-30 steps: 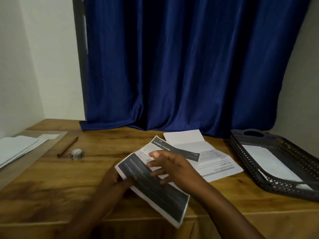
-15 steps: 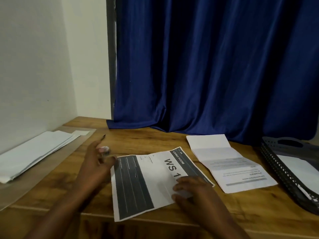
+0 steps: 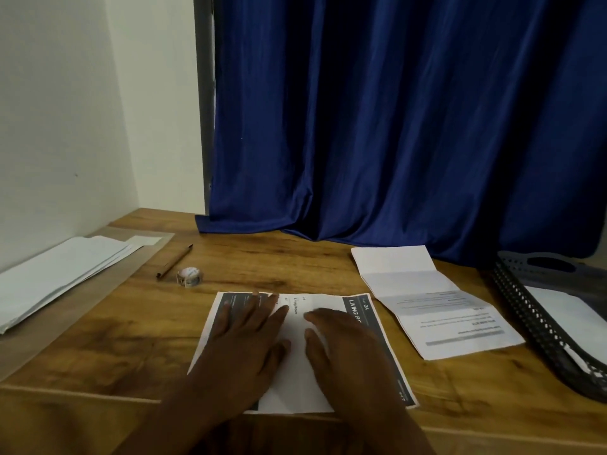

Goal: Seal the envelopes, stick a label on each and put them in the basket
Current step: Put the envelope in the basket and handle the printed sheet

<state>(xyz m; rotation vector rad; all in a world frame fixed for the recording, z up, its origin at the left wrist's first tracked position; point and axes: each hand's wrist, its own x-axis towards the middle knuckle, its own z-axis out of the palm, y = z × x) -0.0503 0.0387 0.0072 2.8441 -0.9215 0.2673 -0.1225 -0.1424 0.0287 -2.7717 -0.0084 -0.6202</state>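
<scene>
A printed sheet (image 3: 297, 372) with dark bands and the words "Living Room" lies flat near the table's front edge. My left hand (image 3: 244, 343) presses on its left half with straight fingers. Beside it, my right hand (image 3: 341, 346) lies flat on the right half. A stack of white envelopes (image 3: 56, 277) sits at the far left. At the right edge stands a dark perforated basket (image 3: 538, 320) holding a white envelope (image 3: 571, 320). A small roll of tape (image 3: 190, 276) rests behind the sheet.
A second creased sheet (image 3: 433, 300) lies unfolded between the printed sheet and the basket. A brown pen (image 3: 174, 261) lies beside the tape roll. A blue curtain (image 3: 394, 126) hangs behind the wooden table (image 3: 249, 267); a white wall closes the left side.
The printed sheet, first held up and folded, now lies flat on the table. My left hand came back from the tape roll onto the sheet. The view swung left.
</scene>
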